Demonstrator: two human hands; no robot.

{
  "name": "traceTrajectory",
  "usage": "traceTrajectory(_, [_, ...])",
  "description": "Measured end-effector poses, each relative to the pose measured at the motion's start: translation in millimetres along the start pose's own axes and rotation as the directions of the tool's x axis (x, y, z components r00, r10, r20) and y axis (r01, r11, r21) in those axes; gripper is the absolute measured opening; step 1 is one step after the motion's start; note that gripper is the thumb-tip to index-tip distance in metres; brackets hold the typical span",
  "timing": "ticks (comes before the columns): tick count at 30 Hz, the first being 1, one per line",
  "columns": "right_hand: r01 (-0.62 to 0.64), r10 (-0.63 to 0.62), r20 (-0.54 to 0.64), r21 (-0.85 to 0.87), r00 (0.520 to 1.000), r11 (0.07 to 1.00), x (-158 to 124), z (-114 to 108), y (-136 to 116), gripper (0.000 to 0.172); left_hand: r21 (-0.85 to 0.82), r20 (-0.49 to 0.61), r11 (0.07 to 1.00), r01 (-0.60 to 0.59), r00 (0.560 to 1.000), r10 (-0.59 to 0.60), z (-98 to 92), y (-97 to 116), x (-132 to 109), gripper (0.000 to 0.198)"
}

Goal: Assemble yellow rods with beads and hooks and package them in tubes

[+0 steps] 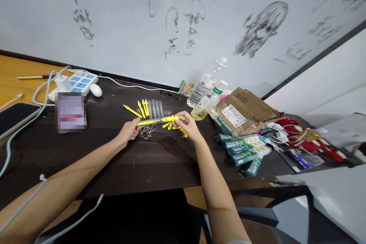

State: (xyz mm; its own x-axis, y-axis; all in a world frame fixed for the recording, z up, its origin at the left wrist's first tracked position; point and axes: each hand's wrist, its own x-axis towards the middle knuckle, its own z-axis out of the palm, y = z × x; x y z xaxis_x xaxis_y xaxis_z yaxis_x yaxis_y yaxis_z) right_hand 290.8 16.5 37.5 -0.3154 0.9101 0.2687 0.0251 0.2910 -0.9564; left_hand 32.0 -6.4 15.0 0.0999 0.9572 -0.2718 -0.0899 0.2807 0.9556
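Note:
Level above the dark table, a slim yellow stick with a clear section (154, 121) stretches between my two hands. My left hand (129, 131) pinches its left end, and my right hand (186, 125) grips the yellow piece at its right end with thumb and fingers. Just behind it lie several clear tubes (156, 109) side by side. Yellow sticks with dark tips (143, 108) rest left of the tubes, one of them (132, 111) apart and slanted. Bent metal wire hooks (147, 132) lie in a small heap below the stick. Small yellow parts (168, 125) are partly hidden by my right hand.
To the left are a power strip (82, 83), a white mouse (96, 90) and a phone (17, 119). Bottles (200, 90), a brown parcel (243, 108) and green boxes (246, 148) crowd the right. A whiteboard (128, 26) rises behind; cables (8, 148) hang at left.

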Motion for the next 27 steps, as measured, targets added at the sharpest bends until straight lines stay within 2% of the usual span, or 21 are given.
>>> traceTrajectory(8, [-0.029,0.029,0.001,-0.03,1.0,0.999,0.5,-0.9,0.3,0.032,-0.006,0.011,1.0,-0.019,1.0,0.019,-0.1,-1.2,1.2,0.039])
traceTrajectory(15, [-0.053,0.047,-0.048,-0.141,0.998,0.989,1.2,1.4,0.4,0.035,0.003,0.012,1.0,-0.026,1.0,0.026,1.1,-1.5,0.5,0.039])
traceTrajectory(22, [-0.043,0.038,-0.043,-0.125,0.998,0.991,1.0,-1.2,0.4,0.031,0.008,0.002,1.0,-0.012,1.0,0.012,1.7,0.0,-0.9,0.039])
traceTrajectory(27, [0.011,-0.016,-0.051,-0.082,0.999,0.997,0.7,-1.5,-2.0,0.032,-0.011,0.02,1.0,-0.02,1.0,0.02,1.3,0.0,-0.7,0.039])
